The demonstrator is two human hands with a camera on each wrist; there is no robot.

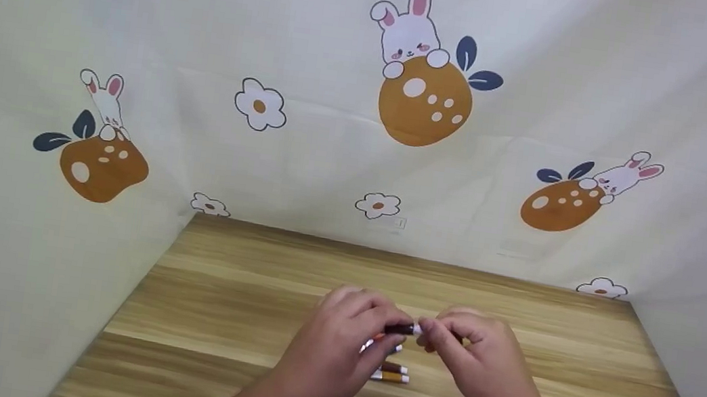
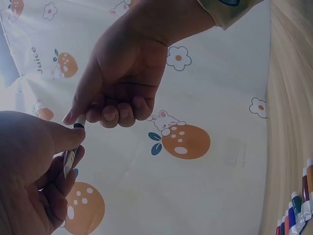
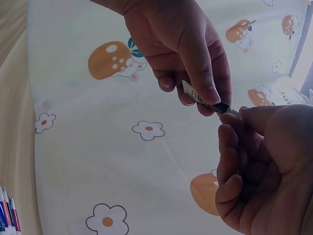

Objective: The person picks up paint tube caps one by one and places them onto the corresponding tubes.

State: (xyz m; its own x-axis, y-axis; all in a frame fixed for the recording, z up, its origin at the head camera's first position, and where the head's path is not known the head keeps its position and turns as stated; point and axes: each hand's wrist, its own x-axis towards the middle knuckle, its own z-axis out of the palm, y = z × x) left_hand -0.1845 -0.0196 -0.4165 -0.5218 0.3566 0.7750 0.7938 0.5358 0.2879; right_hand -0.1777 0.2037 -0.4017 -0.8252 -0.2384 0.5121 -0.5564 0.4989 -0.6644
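Observation:
A small paint tube (image 1: 400, 328) with a dark band and a flat white tail is held in the air by my left hand (image 1: 336, 353), its thumb and fingers pinching the body. My right hand (image 1: 476, 358) pinches the tube's white cap (image 1: 417, 329) between thumb and index finger. In the left wrist view, the tube's printed body (image 2: 69, 159) shows between the left fingers. The right wrist view shows its flat tail (image 3: 188, 88) sticking out past the left thumb. The fingertips of both hands nearly meet at the cap end.
Below the left hand, several more paint tubes (image 1: 395, 377) lie side by side on the wooden table (image 1: 233, 278), white caps pointing right, partly hidden by that hand. A pale cloth (image 1: 302, 171) printed with rabbits, oranges and flowers encloses the table's back and sides.

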